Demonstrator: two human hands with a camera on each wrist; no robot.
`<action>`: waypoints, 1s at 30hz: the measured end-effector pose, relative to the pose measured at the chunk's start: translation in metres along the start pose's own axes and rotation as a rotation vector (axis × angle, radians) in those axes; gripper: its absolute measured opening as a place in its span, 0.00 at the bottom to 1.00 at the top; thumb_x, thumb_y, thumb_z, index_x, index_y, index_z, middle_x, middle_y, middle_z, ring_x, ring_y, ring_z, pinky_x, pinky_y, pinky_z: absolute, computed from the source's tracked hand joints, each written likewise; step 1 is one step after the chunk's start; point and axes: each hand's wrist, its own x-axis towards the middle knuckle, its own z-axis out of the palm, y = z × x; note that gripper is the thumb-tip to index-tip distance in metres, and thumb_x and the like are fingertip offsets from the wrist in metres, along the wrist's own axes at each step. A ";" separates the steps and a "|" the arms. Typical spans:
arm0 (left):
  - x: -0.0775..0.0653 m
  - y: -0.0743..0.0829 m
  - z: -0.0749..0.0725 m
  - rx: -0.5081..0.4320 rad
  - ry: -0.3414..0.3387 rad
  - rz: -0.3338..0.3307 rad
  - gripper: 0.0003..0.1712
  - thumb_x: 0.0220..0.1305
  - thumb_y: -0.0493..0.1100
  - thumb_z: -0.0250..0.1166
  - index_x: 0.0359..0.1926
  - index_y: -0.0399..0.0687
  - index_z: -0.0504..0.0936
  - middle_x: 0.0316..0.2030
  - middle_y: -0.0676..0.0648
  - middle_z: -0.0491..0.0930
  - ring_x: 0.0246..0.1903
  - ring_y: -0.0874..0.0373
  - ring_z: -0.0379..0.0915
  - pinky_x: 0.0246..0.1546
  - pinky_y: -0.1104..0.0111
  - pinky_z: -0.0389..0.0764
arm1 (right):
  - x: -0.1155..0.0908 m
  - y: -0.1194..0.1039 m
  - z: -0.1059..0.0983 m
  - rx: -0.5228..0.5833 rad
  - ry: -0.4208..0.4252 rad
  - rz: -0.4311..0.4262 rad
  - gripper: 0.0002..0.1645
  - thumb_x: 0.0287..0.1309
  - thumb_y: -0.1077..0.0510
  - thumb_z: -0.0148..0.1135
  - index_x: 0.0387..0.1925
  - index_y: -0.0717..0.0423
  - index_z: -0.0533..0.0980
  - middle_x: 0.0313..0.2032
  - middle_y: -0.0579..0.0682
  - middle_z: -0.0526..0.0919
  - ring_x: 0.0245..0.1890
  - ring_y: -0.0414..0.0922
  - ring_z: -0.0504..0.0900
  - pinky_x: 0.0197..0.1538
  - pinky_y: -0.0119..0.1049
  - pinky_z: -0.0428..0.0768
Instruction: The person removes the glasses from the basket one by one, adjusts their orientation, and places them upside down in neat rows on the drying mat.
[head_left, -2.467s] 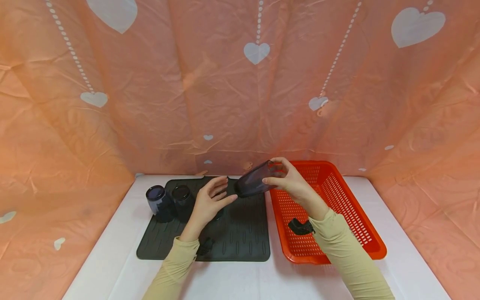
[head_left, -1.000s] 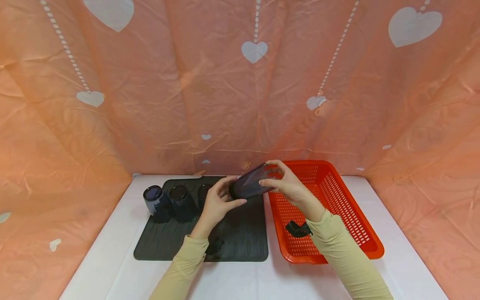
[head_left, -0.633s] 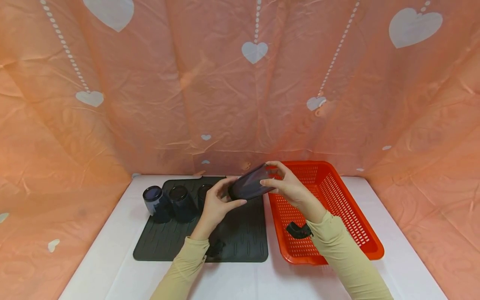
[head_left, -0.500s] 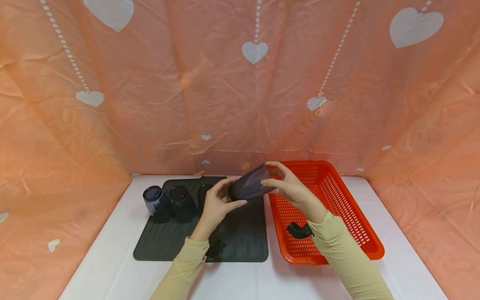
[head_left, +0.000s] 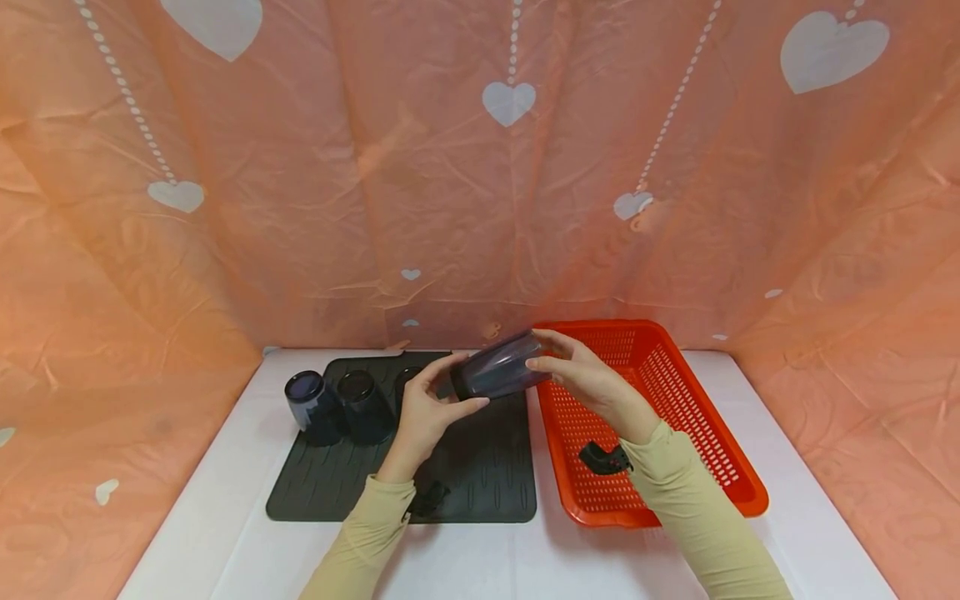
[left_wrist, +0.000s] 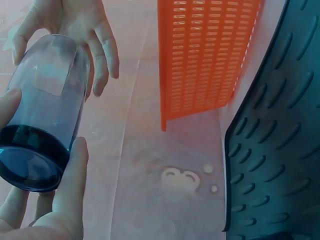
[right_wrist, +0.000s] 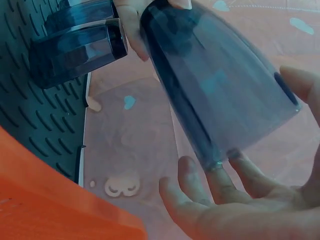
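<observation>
A tinted, dark-based drinking glass point(head_left: 498, 368) is tilted in the air above the drying mat point(head_left: 491, 483). My left hand point(head_left: 423, 417) grips it round its thick base, thumb and fingers on opposite sides, as the left wrist view shows. At the rim end is my right hand point(head_left: 588, 383), with thumb and fingertips around the rim in the right wrist view. To the left, two similar glasses, one point(head_left: 315, 408) at the mat's edge and another point(head_left: 366, 407) beside it, stand base up. A third glass point(head_left: 405, 379) is partly hidden behind my left hand.
An orange-red perforated basket point(head_left: 738, 467) stands on the white table point(head_left: 487, 562) right of the mat, under my right forearm. A pink curtain point(head_left: 450, 208) with white hearts hangs behind the table. Black wrist devices point(head_left: 602, 458) sit on the forearms.
My left hand has come right, from beside the glass's base to gripping it. The glass has shifted slightly left and turned a little, while my right hand stays at its rim.
</observation>
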 end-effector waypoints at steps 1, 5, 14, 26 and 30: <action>0.000 0.000 0.000 0.000 0.006 -0.005 0.38 0.41 0.32 0.79 0.57 0.47 0.78 0.53 0.47 0.76 0.48 0.49 0.71 0.42 0.57 0.80 | 0.000 0.001 -0.001 -0.005 -0.008 0.005 0.44 0.58 0.58 0.63 0.71 0.57 0.54 0.69 0.57 0.55 0.64 0.57 0.59 0.68 0.57 0.52; -0.002 0.000 -0.002 0.028 0.017 -0.017 0.37 0.40 0.33 0.80 0.55 0.50 0.80 0.52 0.48 0.76 0.46 0.49 0.72 0.41 0.56 0.81 | 0.000 0.003 -0.004 0.007 -0.037 0.016 0.43 0.58 0.59 0.62 0.71 0.59 0.53 0.64 0.60 0.62 0.59 0.56 0.66 0.67 0.55 0.55; -0.005 0.004 -0.003 -0.045 0.001 -0.012 0.36 0.40 0.30 0.79 0.55 0.47 0.80 0.50 0.42 0.78 0.45 0.47 0.78 0.39 0.56 0.82 | -0.001 0.004 -0.007 -0.004 -0.076 0.013 0.41 0.60 0.60 0.61 0.70 0.61 0.53 0.54 0.57 0.73 0.48 0.48 0.76 0.65 0.52 0.62; -0.007 0.009 -0.002 -0.154 -0.002 -0.030 0.37 0.43 0.25 0.75 0.58 0.40 0.76 0.50 0.38 0.76 0.46 0.47 0.75 0.41 0.59 0.82 | -0.004 0.005 -0.008 0.002 -0.156 0.019 0.41 0.61 0.60 0.57 0.71 0.63 0.50 0.58 0.60 0.68 0.50 0.50 0.74 0.64 0.52 0.65; -0.007 0.013 -0.001 -0.173 0.002 -0.008 0.38 0.44 0.24 0.74 0.59 0.36 0.74 0.51 0.37 0.75 0.46 0.47 0.76 0.40 0.59 0.82 | -0.004 0.006 -0.006 0.004 -0.166 0.023 0.42 0.61 0.60 0.56 0.72 0.62 0.49 0.61 0.61 0.65 0.56 0.53 0.70 0.65 0.53 0.63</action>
